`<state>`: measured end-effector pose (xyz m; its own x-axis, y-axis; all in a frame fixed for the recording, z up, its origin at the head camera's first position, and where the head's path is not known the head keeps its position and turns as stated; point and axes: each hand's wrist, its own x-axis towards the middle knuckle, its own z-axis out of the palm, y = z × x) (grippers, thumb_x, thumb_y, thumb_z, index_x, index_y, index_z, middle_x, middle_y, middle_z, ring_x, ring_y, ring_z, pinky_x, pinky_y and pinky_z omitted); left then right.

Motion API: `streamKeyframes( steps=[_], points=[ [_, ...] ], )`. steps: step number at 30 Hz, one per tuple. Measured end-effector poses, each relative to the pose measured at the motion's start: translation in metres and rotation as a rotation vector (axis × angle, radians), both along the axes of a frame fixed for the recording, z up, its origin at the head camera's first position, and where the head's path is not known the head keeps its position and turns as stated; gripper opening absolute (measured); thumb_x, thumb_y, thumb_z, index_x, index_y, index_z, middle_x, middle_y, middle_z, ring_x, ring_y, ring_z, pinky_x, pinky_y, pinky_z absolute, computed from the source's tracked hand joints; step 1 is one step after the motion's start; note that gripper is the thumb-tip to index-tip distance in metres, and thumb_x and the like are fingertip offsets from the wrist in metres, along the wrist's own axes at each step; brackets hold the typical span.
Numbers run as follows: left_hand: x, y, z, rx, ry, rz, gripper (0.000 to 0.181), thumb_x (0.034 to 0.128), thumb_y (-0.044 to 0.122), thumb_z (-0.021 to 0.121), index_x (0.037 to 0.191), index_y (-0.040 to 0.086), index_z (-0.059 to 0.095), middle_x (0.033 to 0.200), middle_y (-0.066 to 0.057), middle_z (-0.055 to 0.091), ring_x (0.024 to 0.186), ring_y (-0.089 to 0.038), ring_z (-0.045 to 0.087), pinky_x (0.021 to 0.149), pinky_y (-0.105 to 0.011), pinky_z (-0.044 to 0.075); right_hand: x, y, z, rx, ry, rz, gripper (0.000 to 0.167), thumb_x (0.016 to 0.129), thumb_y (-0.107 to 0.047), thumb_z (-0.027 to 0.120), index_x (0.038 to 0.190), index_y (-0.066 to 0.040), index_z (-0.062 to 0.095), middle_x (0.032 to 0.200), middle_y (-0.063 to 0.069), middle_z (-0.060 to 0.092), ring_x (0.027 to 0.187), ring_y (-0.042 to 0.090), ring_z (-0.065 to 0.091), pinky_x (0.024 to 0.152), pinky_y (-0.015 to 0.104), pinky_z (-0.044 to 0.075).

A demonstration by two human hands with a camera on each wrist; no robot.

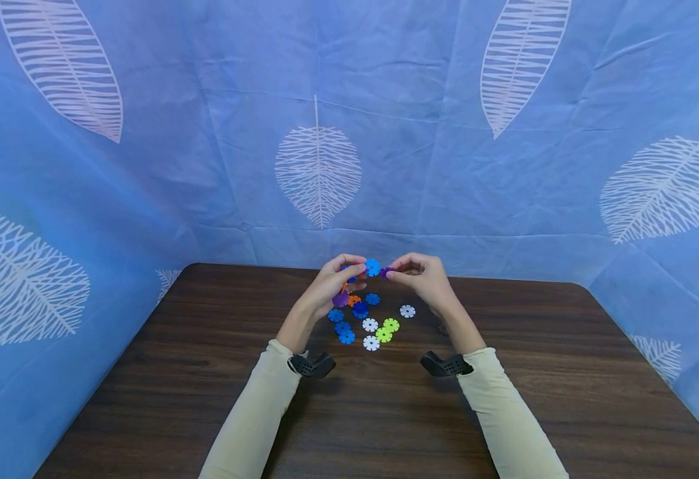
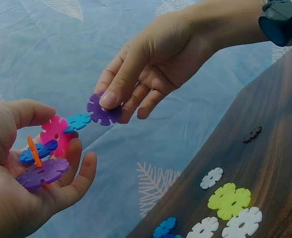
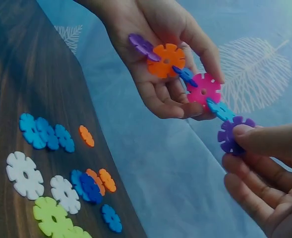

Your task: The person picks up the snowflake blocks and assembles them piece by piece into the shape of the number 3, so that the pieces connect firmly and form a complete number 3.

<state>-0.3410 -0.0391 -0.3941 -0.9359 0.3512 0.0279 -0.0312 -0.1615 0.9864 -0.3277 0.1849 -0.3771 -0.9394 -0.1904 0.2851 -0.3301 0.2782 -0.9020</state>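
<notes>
A chain of notched plastic snowflake discs spans both hands above the table's far part. My left hand (image 1: 333,283) pinches the pink disc (image 3: 204,90) between thumb and fingers. Behind it in the chain, a dark blue disc (image 3: 185,75), an orange disc (image 3: 165,61) and a purple disc (image 2: 42,173) lie over the left palm. A light blue disc (image 1: 372,267) joins the pink one on its other side. My right hand (image 1: 427,281) pinches another purple disc (image 2: 103,109) at the light blue disc's free edge; how deep their slots sit together I cannot tell.
Loose discs lie on the dark wooden table (image 1: 206,399) below the hands: several blue ones (image 1: 342,328), white ones (image 1: 371,343), yellow-green ones (image 1: 384,334) and orange ones (image 3: 107,180). A small dark disc (image 2: 252,134) lies farther right. Blue leaf-print cloth (image 1: 397,166) hangs behind the table.
</notes>
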Motion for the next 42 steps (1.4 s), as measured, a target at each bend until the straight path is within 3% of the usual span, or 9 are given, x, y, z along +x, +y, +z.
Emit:
streamKeyframes(
  steps=[5,12,18,26,34,39,42],
  points=[
    [-0.0003,-0.0001,-0.0001,0.008,0.011,0.005,0.026,0.1048,0.017,0.058,0.126,0.003,0.059,0.105,-0.001,0.060,0.099,-0.017,0.063,0.102,-0.039,0.056,0.0012,-0.0031,-0.0022,-0.036,0.050,-0.025,0.020,0.090,-0.011,0.078,0.100,0.005,0.074,0.093,0.010,0.075,0.077,0.011,0.069,0.067,0.026,0.058],
    [-0.0003,-0.0009,-0.0007,0.023,0.029,-0.004,0.033,0.1049,0.016,0.057,0.133,0.001,0.060,0.109,-0.001,0.062,0.118,-0.038,0.060,0.098,-0.032,0.058,0.0028,-0.0064,-0.0029,-0.032,0.105,-0.042,0.016,0.090,-0.007,0.077,0.098,0.007,0.074,0.098,0.024,0.072,0.075,0.011,0.066,0.063,0.027,0.055],
    [-0.0009,-0.0001,-0.0024,0.040,0.034,-0.005,0.033,0.1054,0.016,0.057,0.134,0.000,0.060,0.106,-0.001,0.063,0.100,-0.017,0.065,0.099,-0.034,0.058,0.0035,-0.0080,-0.0034,-0.027,0.120,-0.035,0.016,0.091,-0.007,0.076,0.098,0.007,0.074,0.100,0.027,0.072,0.080,0.010,0.068,0.069,0.029,0.058],
    [0.0014,0.0024,-0.0020,0.062,0.008,0.000,0.031,0.1039,0.015,0.059,0.132,0.001,0.061,0.104,-0.001,0.064,0.106,-0.025,0.065,0.106,-0.046,0.054,0.0027,-0.0083,-0.0049,-0.054,0.134,-0.031,0.016,0.090,-0.006,0.077,0.099,0.007,0.075,0.100,0.029,0.071,0.082,0.006,0.068,0.071,0.020,0.057],
    [0.0029,0.0042,-0.0015,0.080,-0.024,0.017,0.025,0.1000,0.011,0.064,0.123,0.003,0.062,0.096,-0.001,0.067,0.090,-0.015,0.066,0.079,-0.029,0.063,0.0048,-0.0082,-0.0033,-0.033,0.140,0.001,0.014,0.091,-0.005,0.076,0.100,0.006,0.076,0.102,0.027,0.072,0.083,0.007,0.069,0.070,0.026,0.058],
    [0.0035,0.0050,-0.0022,0.063,-0.048,0.041,0.022,0.0992,0.013,0.065,0.120,0.004,0.064,0.091,-0.002,0.066,0.086,-0.016,0.064,0.072,-0.025,0.061,0.0057,-0.0090,-0.0027,-0.018,0.117,0.031,0.014,0.091,-0.010,0.077,0.098,0.003,0.076,0.100,0.022,0.073,0.086,0.015,0.071,0.072,0.040,0.060],
    [0.0031,0.0059,-0.0030,0.048,-0.065,0.043,0.021,0.0989,0.011,0.065,0.118,0.002,0.065,0.089,-0.001,0.066,0.086,-0.017,0.063,0.070,-0.024,0.060,0.0065,-0.0103,-0.0020,-0.033,0.107,0.053,0.014,0.091,-0.009,0.077,0.097,0.004,0.076,0.100,0.021,0.073,0.087,0.017,0.072,0.075,0.039,0.062]
  ],
)
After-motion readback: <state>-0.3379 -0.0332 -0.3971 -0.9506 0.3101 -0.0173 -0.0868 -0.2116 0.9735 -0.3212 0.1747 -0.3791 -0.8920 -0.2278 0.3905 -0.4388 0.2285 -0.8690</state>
